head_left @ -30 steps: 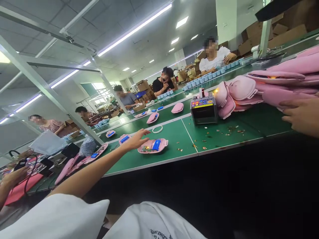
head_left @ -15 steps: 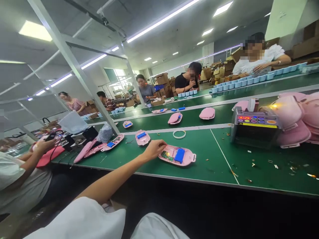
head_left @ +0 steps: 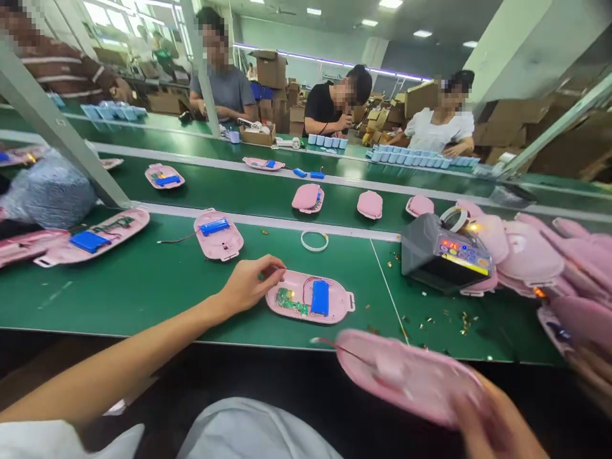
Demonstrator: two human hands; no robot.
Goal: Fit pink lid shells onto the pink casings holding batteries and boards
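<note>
A pink plastic shell (head_left: 337,311) lies open-side up on the green bench, with a blue battery pack (head_left: 320,298) and a green circuit board (head_left: 289,299) inside. My left hand (head_left: 251,284) is closed at its left rim, thumb and finger pinched together there. Low on the right, my right hand (head_left: 488,408) grips a second pink shell half (head_left: 401,376), tilted and smeared by motion. A thin red wire with a white connector (head_left: 315,341) sticks out from its left end.
A black tape dispenser (head_left: 423,255) with a lit display stands right of centre, beside heaped pink shells (head_left: 533,255). More shells with batteries lie leftward, one nearby (head_left: 218,236). A white ring (head_left: 314,241) lies behind my work. Several co-workers sit across the bench.
The view has swung right and closer to the bench. My right hand has come into view with a pink shell half. My left hand stays at the rim of the battery shell.
</note>
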